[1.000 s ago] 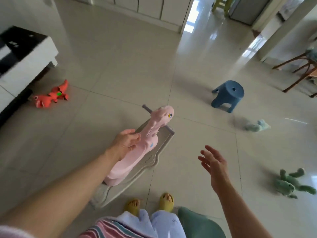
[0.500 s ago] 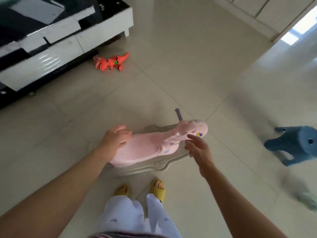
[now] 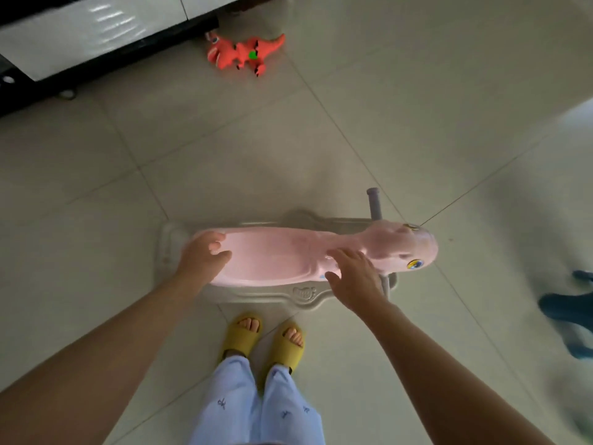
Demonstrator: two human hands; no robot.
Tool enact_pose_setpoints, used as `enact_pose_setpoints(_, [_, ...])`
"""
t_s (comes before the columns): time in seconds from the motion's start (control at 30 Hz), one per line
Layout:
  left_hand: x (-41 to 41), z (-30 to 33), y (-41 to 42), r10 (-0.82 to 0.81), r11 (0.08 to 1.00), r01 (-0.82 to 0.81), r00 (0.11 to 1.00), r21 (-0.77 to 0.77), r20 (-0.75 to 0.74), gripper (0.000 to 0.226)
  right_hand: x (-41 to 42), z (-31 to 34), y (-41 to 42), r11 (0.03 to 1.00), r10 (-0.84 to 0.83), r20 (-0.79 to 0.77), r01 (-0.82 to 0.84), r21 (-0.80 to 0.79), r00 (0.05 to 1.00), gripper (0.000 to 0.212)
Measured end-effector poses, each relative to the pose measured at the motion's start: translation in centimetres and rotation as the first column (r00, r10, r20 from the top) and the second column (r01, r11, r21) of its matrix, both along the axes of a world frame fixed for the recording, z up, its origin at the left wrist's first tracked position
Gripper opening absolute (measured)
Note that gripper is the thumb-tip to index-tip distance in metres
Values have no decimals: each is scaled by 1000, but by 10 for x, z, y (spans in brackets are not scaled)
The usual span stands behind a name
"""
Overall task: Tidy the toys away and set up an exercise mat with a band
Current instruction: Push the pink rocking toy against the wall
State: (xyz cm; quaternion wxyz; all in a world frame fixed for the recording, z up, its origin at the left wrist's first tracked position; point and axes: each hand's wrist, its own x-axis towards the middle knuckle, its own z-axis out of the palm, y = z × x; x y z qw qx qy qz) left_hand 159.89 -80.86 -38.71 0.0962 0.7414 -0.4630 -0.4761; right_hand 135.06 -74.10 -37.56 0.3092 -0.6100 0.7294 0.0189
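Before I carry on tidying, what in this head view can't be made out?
- Blue stool: cut off by the right edge and blurred.
- Right hand: it covers the pink rocker neck, so its grip is unclear.
- Low cabinet: cropped by the top edge.
- Mat and band: not in view.

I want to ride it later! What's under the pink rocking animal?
A grey plastic rocker base sits under the pink plastic rocking animal, on the pale tiled floor. Both hands rest on the animal. Its body covers the middle of the base, so that part cannot be seen.
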Motion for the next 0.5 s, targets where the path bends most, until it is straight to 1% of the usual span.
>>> enact_pose_setpoints(0.07, [3, -25, -4, -19, 1000, 19, 998, 4, 56, 39, 0, -24, -8, 983, 182, -143, -183, 6, 973, 44])
enact_pose_setpoints(0.1, [5, -36, -5, -24, 1000, 24, 996, 3, 83, 42, -1, -35, -11, 963, 267, -222, -266, 32, 938, 44])
enact_pose_setpoints(0.17, [8, -55, -8, -44, 999, 47, 989, -16, 145, 50, -4, -52, -19, 922, 385, -342, -370, 110, 857, 45])
enact_pose_setpoints(0.27, [14, -84, -14, -134, 988, 148, 963, -44, 235, 60, -6, -75, -34, 862, 506, -448, -449, 236, 737, 55])
enact_pose_setpoints(0.33, [18, -102, -19, -210, 972, 232, 925, -32, 315, 62, -5, -88, -42, 823, 567, -498, -465, 326, 656, 59])
enact_pose_setpoints(0.4, [23, -116, -22, -263, 958, 285, 887, -2, 380, 64, -4, -98, -47, 805, 593, -531, -464, 370, 606, 53])
enact_pose_setpoints(0.5, [29, -128, -25, -302, 949, 314, 866, 37, 398, 70, 0, -111, -47, 790, 614, -529, -457, 409, 586, 41])
